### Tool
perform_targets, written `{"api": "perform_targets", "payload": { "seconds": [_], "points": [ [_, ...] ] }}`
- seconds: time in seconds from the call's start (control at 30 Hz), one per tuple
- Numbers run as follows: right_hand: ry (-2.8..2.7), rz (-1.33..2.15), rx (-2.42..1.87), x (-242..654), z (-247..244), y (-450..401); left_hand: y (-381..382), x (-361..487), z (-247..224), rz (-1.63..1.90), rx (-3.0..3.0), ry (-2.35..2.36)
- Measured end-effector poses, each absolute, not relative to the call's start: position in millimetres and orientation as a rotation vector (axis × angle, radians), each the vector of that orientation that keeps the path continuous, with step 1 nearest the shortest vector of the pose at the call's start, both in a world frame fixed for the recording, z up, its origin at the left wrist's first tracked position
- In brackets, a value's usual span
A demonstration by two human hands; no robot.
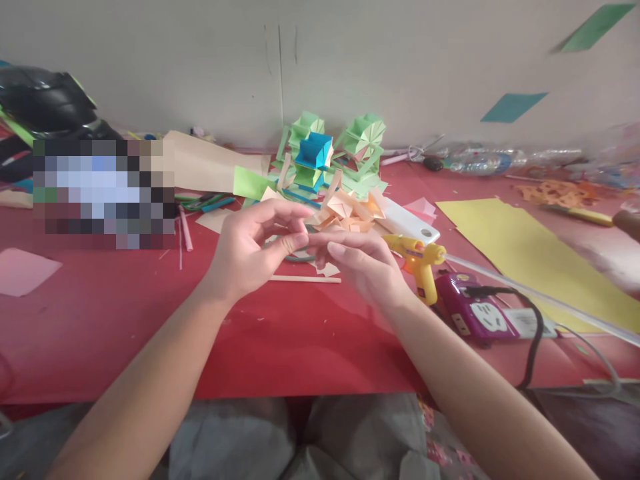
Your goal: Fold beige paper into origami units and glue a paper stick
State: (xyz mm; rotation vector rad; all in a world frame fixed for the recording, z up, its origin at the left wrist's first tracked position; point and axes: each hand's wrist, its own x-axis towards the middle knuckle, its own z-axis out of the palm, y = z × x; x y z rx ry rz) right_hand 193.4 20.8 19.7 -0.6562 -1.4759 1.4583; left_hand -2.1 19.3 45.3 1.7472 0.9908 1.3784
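My left hand [260, 243] is raised over the red table [300, 347], its thumb and fingertips pinched together. Anything between them is too small to make out. Touching those fingertips from the right is my right hand [363, 263], palm turned inward and fingers pressed together, with nothing clearly visible in it. Beneath the hands lies a thin pale stick [307, 279] beside small paper scraps. Just beyond are folded peach papers [350, 210], a blue folded paper piece [314, 151] and green folded paper shapes [365, 135].
Right of my hands lie a yellow glue gun [423, 263], a purple power socket [473, 307] with cables and a yellow sheet [545, 260]. Scissors [207, 202] and brown paper [210, 163] lie back left. Another person's hand [627, 223] shows at the right edge.
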Motion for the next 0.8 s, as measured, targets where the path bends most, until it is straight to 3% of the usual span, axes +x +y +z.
{"api": "perform_targets", "payload": {
  "seconds": [0.8],
  "points": [
    [-1.214, 1.653, -0.618, 189.0, 19.0, 25.4, 30.6, -7.1, 36.9, 1.374, 1.652, 0.948]
  ]
}}
